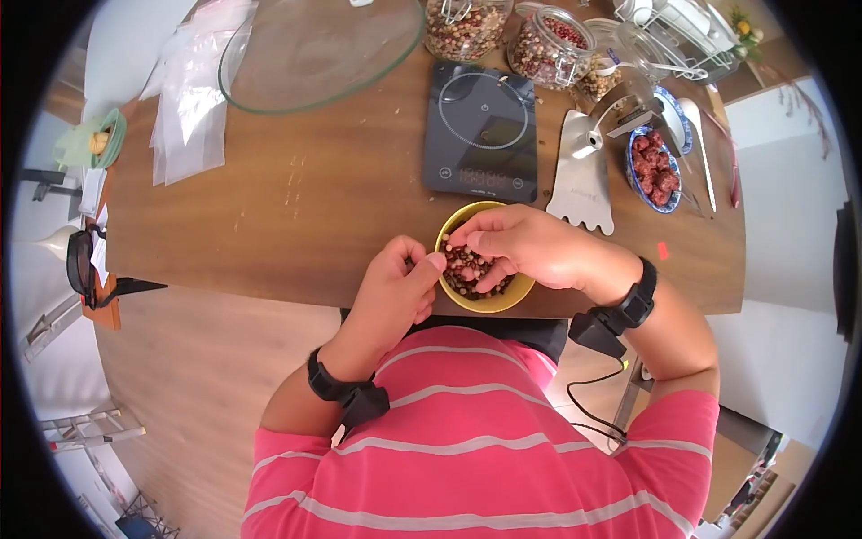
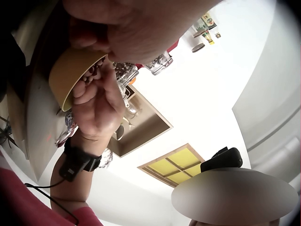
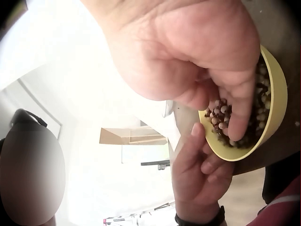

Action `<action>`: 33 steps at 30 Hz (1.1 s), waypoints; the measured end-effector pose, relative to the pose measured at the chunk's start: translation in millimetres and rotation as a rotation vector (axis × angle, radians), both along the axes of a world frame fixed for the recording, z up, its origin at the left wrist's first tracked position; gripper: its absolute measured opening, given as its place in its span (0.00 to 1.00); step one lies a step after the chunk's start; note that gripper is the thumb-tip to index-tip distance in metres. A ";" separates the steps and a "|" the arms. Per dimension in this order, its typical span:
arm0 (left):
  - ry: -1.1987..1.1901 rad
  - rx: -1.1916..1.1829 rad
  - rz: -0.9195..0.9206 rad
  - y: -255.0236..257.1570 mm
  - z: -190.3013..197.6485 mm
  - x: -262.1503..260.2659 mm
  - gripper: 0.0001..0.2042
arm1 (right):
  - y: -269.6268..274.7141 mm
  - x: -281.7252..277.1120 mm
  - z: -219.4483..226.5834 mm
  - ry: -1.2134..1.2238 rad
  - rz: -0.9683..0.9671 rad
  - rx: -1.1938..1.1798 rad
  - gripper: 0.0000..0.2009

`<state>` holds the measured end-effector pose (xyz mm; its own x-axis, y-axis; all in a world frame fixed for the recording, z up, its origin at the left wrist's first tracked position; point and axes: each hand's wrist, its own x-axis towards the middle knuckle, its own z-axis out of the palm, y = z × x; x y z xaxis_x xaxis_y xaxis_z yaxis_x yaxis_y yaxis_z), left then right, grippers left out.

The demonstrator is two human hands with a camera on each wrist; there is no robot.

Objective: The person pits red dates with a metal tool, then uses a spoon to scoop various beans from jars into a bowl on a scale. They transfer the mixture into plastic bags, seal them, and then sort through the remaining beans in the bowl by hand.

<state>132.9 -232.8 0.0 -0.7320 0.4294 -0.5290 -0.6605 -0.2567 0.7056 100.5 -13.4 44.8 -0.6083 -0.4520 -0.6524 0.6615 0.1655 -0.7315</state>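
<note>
A yellow bowl (image 1: 516, 296) holds small round beans (image 1: 465, 269) in dark red, brown and pale cream. It stands at the table's front edge, close to the person's body. The left hand (image 1: 395, 280) grips the bowl's left rim, thumb at the top edge and fingers curled beneath it, as the right wrist view shows. From the right, the right hand (image 1: 530, 244) reaches over the rim with its fingers down among the beans. In the left wrist view the right palm (image 2: 96, 113) faces the camera, some beans against its fingers.
Behind the bowl lies a black kitchen scale (image 1: 480, 130). Right of it are a metal scraper (image 1: 579, 180) and a blue-patterned bowl (image 1: 654, 207) of dark red pieces. Glass jars (image 1: 552, 54) stand at the back, with a glass dish (image 1: 323, 54) and plastic bags (image 1: 190, 117) to the left.
</note>
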 end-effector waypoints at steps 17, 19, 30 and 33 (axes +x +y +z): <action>-0.008 -0.003 0.015 1.7 -0.2 1.4 0.09 | 13.0 44.9 -2.5 0.113 -0.496 -0.504 0.28; -0.006 0.012 0.007 -0.4 -2.0 1.8 0.09 | 13.8 49.7 -4.7 0.135 -0.520 -0.528 0.28; -0.011 0.057 0.001 -3.3 -0.7 2.5 0.08 | 14.7 53.5 -4.5 0.178 -0.377 -0.336 0.19; -0.083 0.094 0.035 -6.9 1.4 0.4 0.09 | 15.2 53.5 -5.6 0.199 -0.409 -0.334 0.17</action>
<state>133.4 -239.7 1.4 -0.7028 0.4549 -0.5469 -0.7050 -0.3428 0.6209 154.0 1.7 39.2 -0.8742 -0.3157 -0.3689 0.4668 -0.3372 -0.8176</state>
